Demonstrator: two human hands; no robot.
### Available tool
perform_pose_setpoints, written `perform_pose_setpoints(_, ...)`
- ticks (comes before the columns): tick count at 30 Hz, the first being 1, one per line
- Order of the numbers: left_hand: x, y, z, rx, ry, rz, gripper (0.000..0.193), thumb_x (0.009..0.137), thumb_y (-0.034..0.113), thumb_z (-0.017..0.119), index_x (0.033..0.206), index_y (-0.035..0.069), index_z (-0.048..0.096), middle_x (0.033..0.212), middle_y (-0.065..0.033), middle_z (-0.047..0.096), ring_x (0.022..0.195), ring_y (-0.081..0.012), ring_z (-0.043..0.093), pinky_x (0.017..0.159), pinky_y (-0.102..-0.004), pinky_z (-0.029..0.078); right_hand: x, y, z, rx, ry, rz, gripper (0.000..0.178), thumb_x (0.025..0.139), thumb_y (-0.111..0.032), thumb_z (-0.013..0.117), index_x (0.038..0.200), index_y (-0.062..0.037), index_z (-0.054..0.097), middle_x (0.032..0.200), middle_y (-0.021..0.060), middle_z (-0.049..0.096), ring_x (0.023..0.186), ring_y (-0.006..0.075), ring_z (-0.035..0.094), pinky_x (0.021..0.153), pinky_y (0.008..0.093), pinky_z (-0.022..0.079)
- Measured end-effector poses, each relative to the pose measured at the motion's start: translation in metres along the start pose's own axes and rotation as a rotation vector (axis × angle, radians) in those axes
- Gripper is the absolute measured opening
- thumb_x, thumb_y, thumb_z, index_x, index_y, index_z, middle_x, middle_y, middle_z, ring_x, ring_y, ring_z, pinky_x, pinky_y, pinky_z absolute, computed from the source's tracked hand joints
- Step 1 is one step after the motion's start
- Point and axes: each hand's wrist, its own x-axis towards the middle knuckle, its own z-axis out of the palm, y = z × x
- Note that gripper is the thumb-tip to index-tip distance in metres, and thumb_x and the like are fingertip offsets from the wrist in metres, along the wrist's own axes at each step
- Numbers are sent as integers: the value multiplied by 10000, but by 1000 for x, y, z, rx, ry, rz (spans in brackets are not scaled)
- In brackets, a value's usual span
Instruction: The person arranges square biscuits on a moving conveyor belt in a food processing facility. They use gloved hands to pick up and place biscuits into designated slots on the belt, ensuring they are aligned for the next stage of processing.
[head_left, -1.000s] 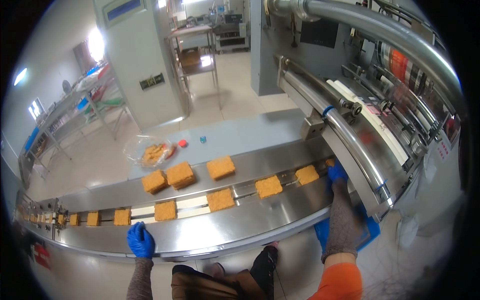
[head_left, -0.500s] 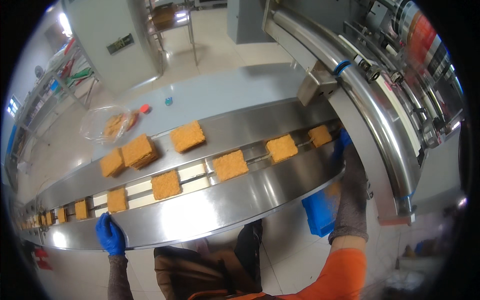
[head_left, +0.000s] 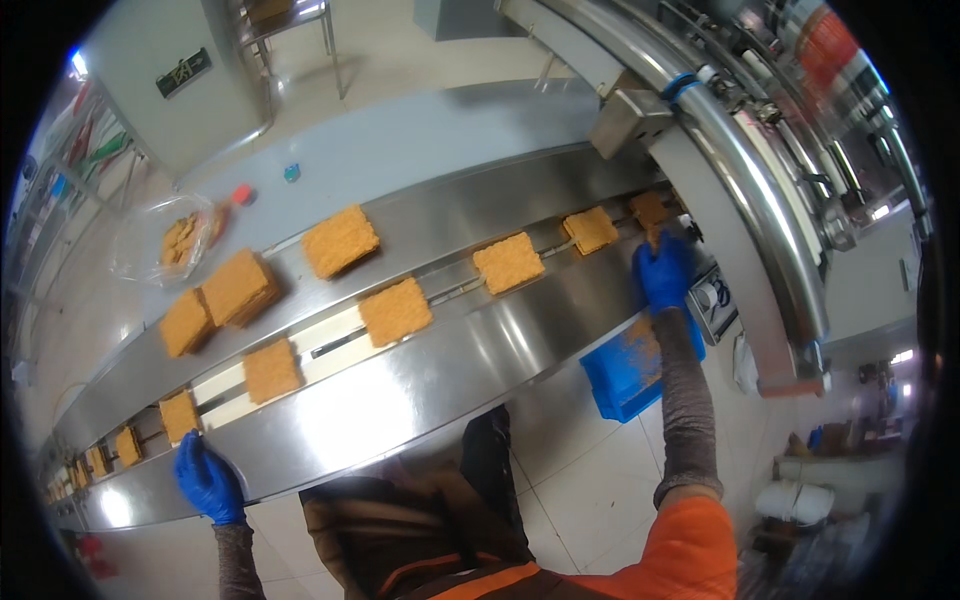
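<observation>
A row of square orange-brown crackers (head_left: 395, 312) lies along the channel of a metal conveyor (head_left: 480, 345). At the far right end, my right hand (head_left: 663, 272), in a blue glove, has its fingers closed on a small brown cracker piece (head_left: 653, 236), close to the last cracker (head_left: 648, 208). My left hand (head_left: 208, 480), also gloved in blue, rests at the conveyor's near edge with its fingers curled together. Its fingertips are beside another cracker (head_left: 180, 415); whatever they may hold is hidden. Stacks of crackers (head_left: 240, 288) sit on the conveyor's far ledge.
Beyond the ledge, a clear plastic bag (head_left: 165, 240) of broken pieces lies on a grey surface, near a red cap (head_left: 242, 194) and a small blue-green item (head_left: 291, 172). Machine rollers (head_left: 745, 190) rise at the right. A blue crate (head_left: 610, 385) with crumbs stands below.
My right hand has come back from under the machine's frame, now at a cracker piece. The channel crackers have shifted rightward along the conveyor. My view has tilted; my left hand stays near the edge.
</observation>
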Motion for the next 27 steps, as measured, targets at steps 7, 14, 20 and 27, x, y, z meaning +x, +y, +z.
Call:
perform_pose_setpoints(7,1,10,0,86,15,7,271,944,54,590,1199,43,680,1201,-149,680,1125,-310,623,996,-416,471,-64,-78,-42,124,25,-145,487,891,-374,598,1245,-41,600,1125,223,615,1004,406,604,841,527,496)
perform_pose_setpoints(14,7,24,-5,2,82,88,276,872,41,626,1141,58,686,1122,-158,670,1057,-335,629,940,-429,498,-140,-202,-109,304,-137,-395,593,852,-424,628,1291,-27,594,1244,228,605,1104,385,588,869,497,491)
perform_pose_setpoints(20,9,39,-9,35,87,219,378,837,186,724,1186,67,643,1148,-177,646,1060,-379,621,899,-477,506,-219,-324,-147,534,-41,-708,631,818,-408,700,1318,-46,572,1282,233,584,1028,363,599,807,472,525)
perform_pose_setpoints(27,5,48,-4,-22,8,230,463,847,302,720,1221,45,631,1224,-200,616,1168,-415,570,966,-519,455,-296,-419,-197,788,-248,-903,751,850,-459,675,1429,-21,483,1386,234,538,1166,389,555,897,479,497)
